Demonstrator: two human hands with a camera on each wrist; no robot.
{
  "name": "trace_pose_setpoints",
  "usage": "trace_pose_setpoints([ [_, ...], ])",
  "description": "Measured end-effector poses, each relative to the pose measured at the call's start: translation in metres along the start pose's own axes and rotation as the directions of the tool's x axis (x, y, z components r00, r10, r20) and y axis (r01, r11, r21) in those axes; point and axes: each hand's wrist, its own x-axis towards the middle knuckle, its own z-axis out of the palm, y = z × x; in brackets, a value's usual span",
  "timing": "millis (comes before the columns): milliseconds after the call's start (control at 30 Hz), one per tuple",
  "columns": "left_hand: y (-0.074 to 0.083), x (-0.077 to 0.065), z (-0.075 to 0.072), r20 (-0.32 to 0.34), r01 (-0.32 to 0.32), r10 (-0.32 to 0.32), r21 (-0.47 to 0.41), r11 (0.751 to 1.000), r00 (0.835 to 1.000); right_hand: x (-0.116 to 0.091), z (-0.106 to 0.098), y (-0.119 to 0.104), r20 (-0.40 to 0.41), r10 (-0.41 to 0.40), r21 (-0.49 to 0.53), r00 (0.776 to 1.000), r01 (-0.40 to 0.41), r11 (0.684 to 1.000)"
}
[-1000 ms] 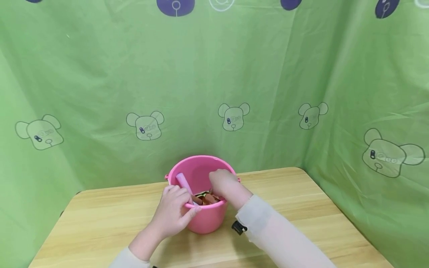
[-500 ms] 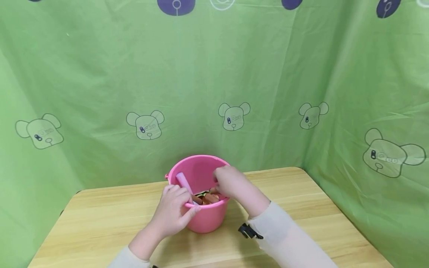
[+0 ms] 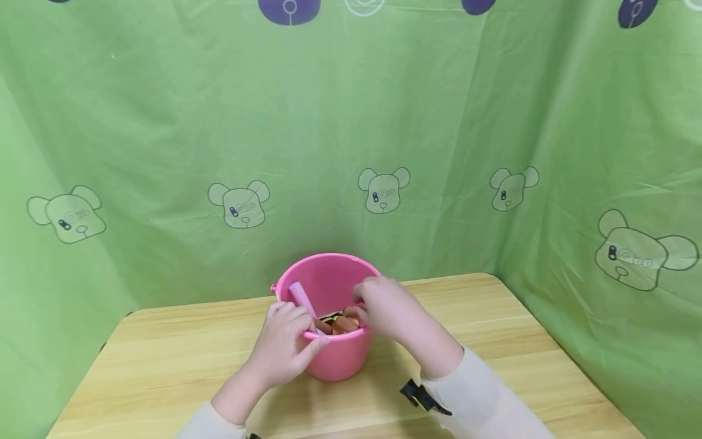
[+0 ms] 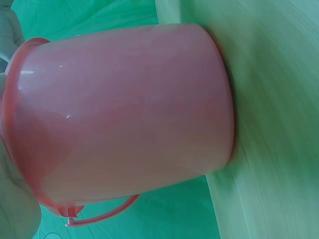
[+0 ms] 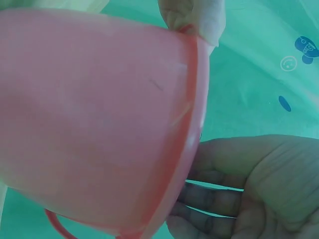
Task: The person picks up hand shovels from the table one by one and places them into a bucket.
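A pink bucket [image 3: 337, 360] with a handle [image 4: 107, 215] stands on the table. My left hand [image 3: 282, 341] grips its near left rim, thumb outside and fingers over the edge. My right hand [image 3: 389, 305] reaches over the right rim, its fingertips inside the bucket. In the right wrist view the wall hides the tips of those fingers [image 5: 212, 199], so I cannot tell whether they hold anything. Inside the bucket, a light purple rod [image 3: 300, 297] leans on the left wall. Brown pieces [image 3: 345, 324] and a green-edged item [image 3: 331, 317] lie low in it, too small to identify.
The wooden table [image 3: 164, 360] has rounded far corners. A green curtain [image 3: 307, 134] printed with bear heads hangs behind it and along both sides. A black clip [image 3: 422, 396] hangs by my right sleeve.
My right hand has drawn back toward the right rim from deeper in the bucket, and the forearm has shifted right and nearer. My left hand and the bucket stay put.
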Motion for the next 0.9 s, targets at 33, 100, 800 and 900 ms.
trace_pose_setpoints([
  [33,0.0,0.0,0.0,0.0,0.001,-0.001,-0.001,1.0,1.0,-0.002,0.001,0.0,-0.013,-0.014,-0.004,1.0,0.014,1.0],
  [100,0.001,0.0,0.0,-0.001,0.002,-0.002,-0.002,1.0,1.0,-0.006,0.004,0.002,-0.035,-0.042,-0.004,0.999,0.042,0.999],
  [800,0.001,-0.001,-0.002,-0.009,0.001,-0.001,0.01,1.0,1.0,-0.033,0.021,0.008,-0.05,-0.203,0.07,0.978,0.206,0.976],
  [900,0.001,0.0,-0.002,-0.007,0.001,-0.001,0.005,1.0,1.0,-0.036,0.023,0.011,-0.057,-0.198,0.096,0.978,0.203,0.974],
])
